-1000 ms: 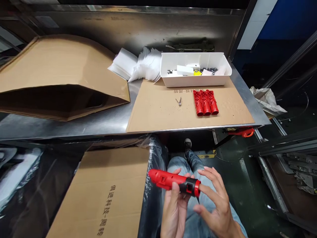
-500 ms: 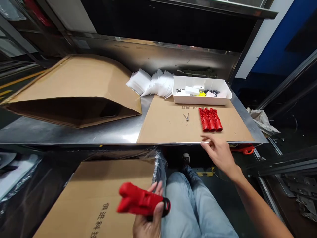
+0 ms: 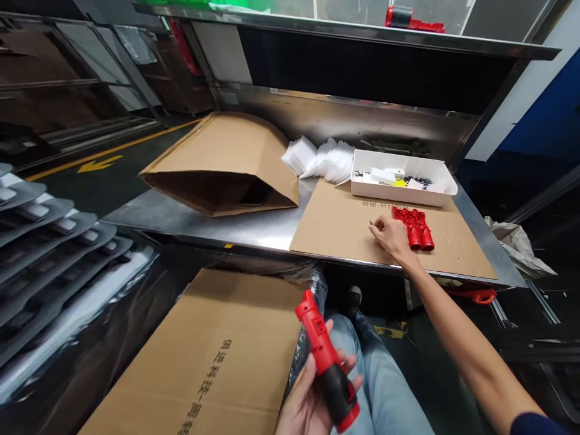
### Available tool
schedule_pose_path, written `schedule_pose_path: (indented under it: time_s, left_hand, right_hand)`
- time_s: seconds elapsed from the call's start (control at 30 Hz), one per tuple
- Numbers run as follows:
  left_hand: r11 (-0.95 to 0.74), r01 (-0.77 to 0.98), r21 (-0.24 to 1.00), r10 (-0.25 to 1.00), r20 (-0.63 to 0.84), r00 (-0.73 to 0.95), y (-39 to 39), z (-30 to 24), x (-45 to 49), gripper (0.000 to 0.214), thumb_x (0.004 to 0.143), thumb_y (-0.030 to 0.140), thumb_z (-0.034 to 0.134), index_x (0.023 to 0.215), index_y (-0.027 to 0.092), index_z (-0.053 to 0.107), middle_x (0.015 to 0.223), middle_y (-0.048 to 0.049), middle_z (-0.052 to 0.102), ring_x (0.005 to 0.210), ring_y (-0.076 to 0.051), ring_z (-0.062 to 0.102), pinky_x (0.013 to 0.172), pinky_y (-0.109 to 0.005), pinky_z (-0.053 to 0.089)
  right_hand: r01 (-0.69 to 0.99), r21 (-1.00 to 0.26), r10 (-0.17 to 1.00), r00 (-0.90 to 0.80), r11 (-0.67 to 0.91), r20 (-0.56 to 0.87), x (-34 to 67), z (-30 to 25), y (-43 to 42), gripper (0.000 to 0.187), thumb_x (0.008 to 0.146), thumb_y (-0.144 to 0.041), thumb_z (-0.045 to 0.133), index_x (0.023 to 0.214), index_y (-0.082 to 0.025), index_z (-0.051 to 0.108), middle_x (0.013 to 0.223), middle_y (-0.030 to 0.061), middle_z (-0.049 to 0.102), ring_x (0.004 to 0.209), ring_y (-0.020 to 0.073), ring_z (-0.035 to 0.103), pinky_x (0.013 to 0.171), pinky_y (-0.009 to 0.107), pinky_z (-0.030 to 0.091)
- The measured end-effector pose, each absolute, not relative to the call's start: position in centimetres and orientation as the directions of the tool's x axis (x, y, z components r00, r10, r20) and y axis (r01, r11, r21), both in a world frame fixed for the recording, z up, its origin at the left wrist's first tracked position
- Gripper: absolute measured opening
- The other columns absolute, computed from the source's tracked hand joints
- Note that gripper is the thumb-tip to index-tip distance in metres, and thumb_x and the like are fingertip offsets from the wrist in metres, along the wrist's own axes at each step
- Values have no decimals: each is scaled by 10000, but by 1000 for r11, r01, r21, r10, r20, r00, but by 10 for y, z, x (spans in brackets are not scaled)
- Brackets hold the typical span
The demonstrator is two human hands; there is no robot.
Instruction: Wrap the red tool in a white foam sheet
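The left hand [image 3: 308,402] grasps a red and black tool [image 3: 327,362] near the lap. The right hand [image 3: 393,237], fingers loosely curled and holding nothing visible, rests on the cardboard sheet [image 3: 344,226] beside three red parts [image 3: 413,219].

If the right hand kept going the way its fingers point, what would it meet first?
Probably the small metal piece lying on the cardboard sheet, just ahead of the right hand fingertips; the red parts lie off to the side.

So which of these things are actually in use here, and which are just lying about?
In use:
- red and black tool body, held in left hand
- small metal piece under right hand
- red parts beside it

Lying about:
- white tray
- open cardboard box
- white bags
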State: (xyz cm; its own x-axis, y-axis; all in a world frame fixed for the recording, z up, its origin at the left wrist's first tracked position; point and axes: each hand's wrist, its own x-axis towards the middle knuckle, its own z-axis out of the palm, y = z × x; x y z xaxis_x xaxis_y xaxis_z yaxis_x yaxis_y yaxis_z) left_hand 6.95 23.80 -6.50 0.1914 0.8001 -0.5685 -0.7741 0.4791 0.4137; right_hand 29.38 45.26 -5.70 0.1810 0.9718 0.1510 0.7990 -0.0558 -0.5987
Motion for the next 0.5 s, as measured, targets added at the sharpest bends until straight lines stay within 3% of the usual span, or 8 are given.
schedule_pose_path:
  time_s: [0.13,0.2,0.27,0.37,0.5]
  left_hand:
    - [532,-769,355,696,-700,159,243,-51,92,446,942,276,544,1357,116,515,742,-75,689,691,-188,684,655,-306,608]
    - [544,-763,349,686,-709,165,244,-48,102,407,930,256,564,1307,103,562,780,-85,695,724,-202,694,647,-293,602]
    - [577,-755,311,700,-664,261,242,-47,109,346,934,269,554,1239,126,630,919,-122,711,758,-204,691,643,-283,591]
    - [602,-751,272,737,-552,390,238,-47,117,314,946,281,524,1192,162,679,1086,-149,698,753,-172,664,637,-251,568]
    - [584,-756,296,754,-543,370,232,-41,129,292,953,255,499,1141,195,715,990,-126,737,790,-189,694,749,-269,578]
  right_hand:
    - [610,-789,963,163,75,217,304,-48,341,477,936,-394,517,1338,-145,453,957,73,690,810,179,711,713,316,609]
    - [288,-942,954,190,170,230,305,-45,284,354,896,-347,613,1215,-202,564,958,64,698,805,195,733,681,287,622]
    - [118,-973,962,171,196,215,302,-43,239,276,866,-249,663,1134,-258,599,998,50,696,806,206,745,681,272,630]
    - [22,-974,961,156,227,228,290,-43,199,327,849,-197,688,1150,-287,600,991,51,711,834,230,748,715,296,638]
    - [55,-955,880,376,291,289,266,-45,180,283,863,-308,697,1137,-254,655,914,63,735,865,198,730,754,272,628]
